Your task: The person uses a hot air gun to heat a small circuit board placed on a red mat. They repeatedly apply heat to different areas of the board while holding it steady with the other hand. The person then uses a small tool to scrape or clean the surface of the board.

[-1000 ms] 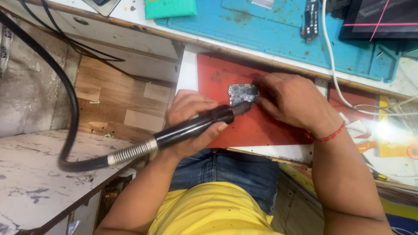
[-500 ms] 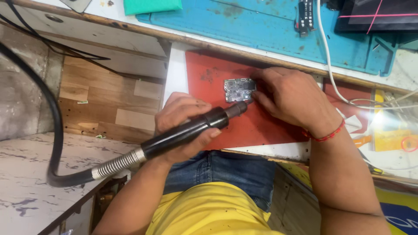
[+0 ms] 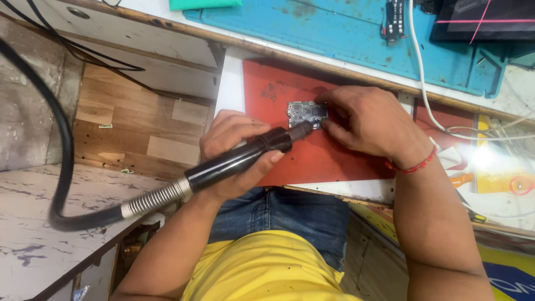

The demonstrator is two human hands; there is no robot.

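A small grey circuit board [image 3: 305, 113] lies on a red mat [image 3: 278, 89] at the table's edge. My left hand [image 3: 234, 145] grips a black hot-air handpiece [image 3: 239, 159] with a metal spring collar and thick black hose [image 3: 61, 167]; its nozzle tip touches or hovers at the board's lower right corner. My right hand [image 3: 368, 122] rests on the mat, fingertips pinning the board's right edge. A red thread band circles that wrist.
A blue work mat [image 3: 345, 28] lies beyond the red one, with a dark remote-like device [image 3: 394, 17] and a white cable [image 3: 423, 83]. A dark screen [image 3: 485, 19] sits top right. A bright lamp glare [image 3: 482, 159] is at right. Wooden floor at left.
The view has shifted slightly downward. The handpiece nozzle has stayed at the board, and both hands keep the same hold.
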